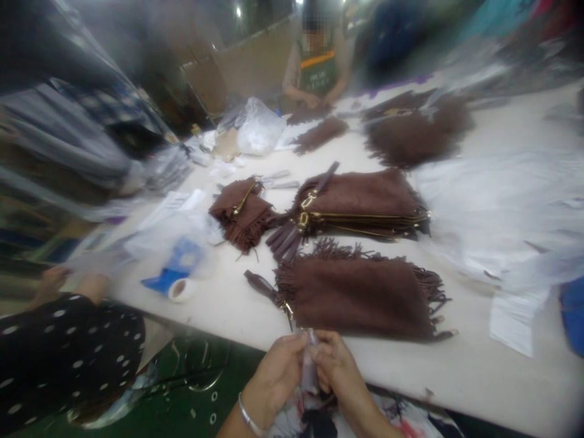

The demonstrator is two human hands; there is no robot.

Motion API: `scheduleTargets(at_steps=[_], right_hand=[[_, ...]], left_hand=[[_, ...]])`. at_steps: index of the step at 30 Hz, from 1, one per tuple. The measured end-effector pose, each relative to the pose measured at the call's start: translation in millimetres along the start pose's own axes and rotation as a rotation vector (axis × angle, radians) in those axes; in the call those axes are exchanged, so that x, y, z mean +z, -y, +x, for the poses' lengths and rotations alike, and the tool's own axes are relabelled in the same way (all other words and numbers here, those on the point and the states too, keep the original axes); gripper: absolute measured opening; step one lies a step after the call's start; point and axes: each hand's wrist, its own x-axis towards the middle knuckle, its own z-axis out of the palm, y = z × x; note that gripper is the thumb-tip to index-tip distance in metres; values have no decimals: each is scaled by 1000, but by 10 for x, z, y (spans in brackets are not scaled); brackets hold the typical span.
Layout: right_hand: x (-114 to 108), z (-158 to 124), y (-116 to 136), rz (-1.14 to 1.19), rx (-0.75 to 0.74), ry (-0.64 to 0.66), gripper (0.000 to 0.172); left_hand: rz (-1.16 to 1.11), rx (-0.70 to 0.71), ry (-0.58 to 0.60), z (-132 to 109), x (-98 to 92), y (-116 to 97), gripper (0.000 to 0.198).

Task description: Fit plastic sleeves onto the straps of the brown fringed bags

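At the table's front edge, my left hand (281,374) and my right hand (338,368) are closed together on a narrow greyish-purple strip (309,372). It looks like a strap end or tassel in thin film, with something shiny at its top; blur hides its exact kind. Just beyond my fingers lies a flat brown fringed bag (360,295), its wrist strap (261,285) and gold clasp pointing left. Behind that bag sits a stack of brown bags (360,194) with gold zippers and dark tassels. A smaller folded brown fringed bag (244,210) rests to its left.
White plastic sheeting (493,213) covers the right side, with a paper slip (517,319) nearby. A tape roll (181,290) and blue wrapper (171,271) lie left. A co-worker's polka-dot sleeve (68,353) is at left. Another person (317,73) works across the table near more brown pieces (417,128).
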Motion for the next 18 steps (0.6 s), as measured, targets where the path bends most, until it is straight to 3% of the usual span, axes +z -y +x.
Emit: scheduleTargets(at_steps=[4,11,18], right_hand=[[8,-3,21,202,73,30,49],[-21,-44,74,313,130,56,51],[-36,-50,78,368,186,39,55]], left_hand=[[-140,-136,-7,50,35,39,20],[-309,-125,33,73,93,121,19],[-451,-287,232,137,-31,181,16]])
